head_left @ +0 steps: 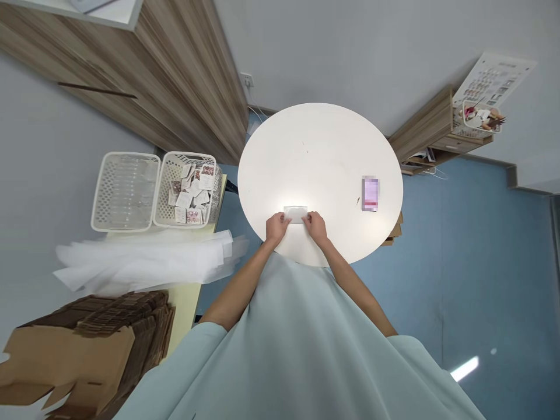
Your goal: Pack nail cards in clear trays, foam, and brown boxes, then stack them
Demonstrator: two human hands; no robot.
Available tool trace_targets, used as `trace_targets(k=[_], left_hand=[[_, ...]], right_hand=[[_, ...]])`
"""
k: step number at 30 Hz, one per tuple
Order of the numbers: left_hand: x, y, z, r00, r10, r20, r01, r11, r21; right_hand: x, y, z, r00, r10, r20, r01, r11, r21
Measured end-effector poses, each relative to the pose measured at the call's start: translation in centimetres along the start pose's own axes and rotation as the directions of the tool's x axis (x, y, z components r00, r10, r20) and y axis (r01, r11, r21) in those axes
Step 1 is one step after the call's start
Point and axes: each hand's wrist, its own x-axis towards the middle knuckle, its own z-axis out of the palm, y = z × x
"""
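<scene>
A small, flat, greyish rectangular piece [296, 214], perhaps a clear case or packet, is at the near part of the round white table [315, 146]. My left hand [276, 227] pinches its left end between thumb and fingers. At the opposite end, my right hand [315, 226] grips it the same way. Whether the piece rests on the tabletop or is slightly raised, I cannot tell. A purple boxy item [370, 193], blurred over, lies on the table to the right of my hands.
Left of me, a side table [184, 309] bears a basket of small printed packets [216, 192], a basket of clear plastic pieces [98, 192], white sheets [144, 262] and folded cardboard boxes [74, 356]. A wooden cabinet [184, 70] and a low shelf [424, 128] stand beyond.
</scene>
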Motion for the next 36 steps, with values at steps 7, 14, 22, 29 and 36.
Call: trace_targets(k=[7, 14, 22, 29, 36], left_hand=[[1.4, 0.3, 0.4, 1.000, -0.010, 0.006, 0.009, 0.998, 0.069], [-0.6, -0.8, -0.1, 0.985, -0.101, -0.137, 0.091, 0.993, -0.073], [-1.3, -2.9, -2.2, 0.999, -0.030, -0.031, 0.026, 0.991, -0.135], [-1.9, -9.1, -6.8, 0.992, -0.026, -0.120, 0.006, 0.987, -0.162], [-2.4, -10.3, -8.1, 0.996, 0.033, -0.085, -0.048, 0.983, -0.177]], right_hand=[[2.4, -1.9, -1.9, 0.971, -0.235, 0.050, 0.240, 0.941, -0.240], [-0.3, -2.5, -1.4, 0.960, -0.242, 0.141, 0.277, 0.892, -0.358], [-3.4, -5.0, 2.4, 0.977, -0.142, 0.157, 0.182, 0.941, -0.285], [-4.4, -9.8, 7.7, 0.964, -0.202, 0.173, 0.241, 0.939, -0.244], [-5.4, -10.2, 8.8, 0.986, -0.135, 0.097, 0.147, 0.982, -0.122]])
